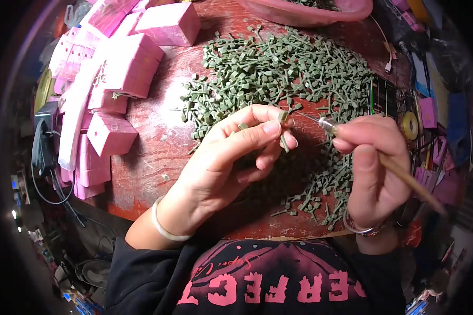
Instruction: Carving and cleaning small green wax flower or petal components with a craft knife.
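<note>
**Needle tip closing on a green peg**

The left hand [231,157] pinches one small grey-green plastic peg with a square head [283,128] between thumb and fingers, holding it up over the worn red tabletop [152,152], just in front of the big heap of matching grey-green pegs [278,73]. The right hand [373,168] is closed around a slim wooden-handled needle tool with a metal collar [352,137], its fine point aimed left and sitting just short of the peg's head. By the look of it, this is the lining-up step: point and piece near, not yet touching. The next move seems to call for a steady left pinch and a small, straight push from the right, since the peg is tiny and could twist or slip. Stacked pink blocks [126,68] sit off to the left, a pink plastic basin [310,13] beyond the heap.
</note>
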`<action>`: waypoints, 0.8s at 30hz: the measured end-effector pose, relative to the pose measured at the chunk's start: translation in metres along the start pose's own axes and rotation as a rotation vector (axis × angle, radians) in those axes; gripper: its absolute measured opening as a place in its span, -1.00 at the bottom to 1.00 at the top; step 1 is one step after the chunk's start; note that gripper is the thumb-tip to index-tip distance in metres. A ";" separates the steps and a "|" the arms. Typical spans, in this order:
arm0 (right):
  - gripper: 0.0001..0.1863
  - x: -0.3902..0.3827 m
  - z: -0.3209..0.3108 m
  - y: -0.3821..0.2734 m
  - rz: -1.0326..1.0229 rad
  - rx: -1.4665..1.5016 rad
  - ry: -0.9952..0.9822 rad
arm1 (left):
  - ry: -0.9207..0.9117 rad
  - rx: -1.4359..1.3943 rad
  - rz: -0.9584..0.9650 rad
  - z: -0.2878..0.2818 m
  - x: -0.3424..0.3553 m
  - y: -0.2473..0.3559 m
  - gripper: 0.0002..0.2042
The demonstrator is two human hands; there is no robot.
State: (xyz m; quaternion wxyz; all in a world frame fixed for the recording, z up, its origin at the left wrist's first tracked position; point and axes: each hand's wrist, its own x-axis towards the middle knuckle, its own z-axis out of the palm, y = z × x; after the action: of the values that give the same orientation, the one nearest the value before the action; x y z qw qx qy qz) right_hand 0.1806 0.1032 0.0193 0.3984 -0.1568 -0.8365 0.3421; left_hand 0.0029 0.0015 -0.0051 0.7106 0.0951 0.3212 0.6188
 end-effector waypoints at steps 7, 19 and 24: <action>-0.81 0.001 0.005 0.000 -0.174 -0.096 -0.104 | -0.017 -0.006 0.008 0.000 0.001 0.002 -0.74; -0.82 -0.003 0.011 0.001 -0.289 -0.180 -0.081 | -0.010 0.039 0.049 -0.001 0.001 -0.004 -0.73; -0.77 0.002 0.000 -0.002 -0.256 -0.149 -0.079 | 0.006 0.082 0.019 0.001 0.000 0.000 -0.75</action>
State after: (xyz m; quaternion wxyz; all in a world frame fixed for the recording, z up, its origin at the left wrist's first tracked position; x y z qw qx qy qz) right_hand 0.1791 0.1029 0.0217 0.3927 -0.0643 -0.8877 0.2314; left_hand 0.0034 0.0019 -0.0040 0.6993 0.1252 0.3475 0.6120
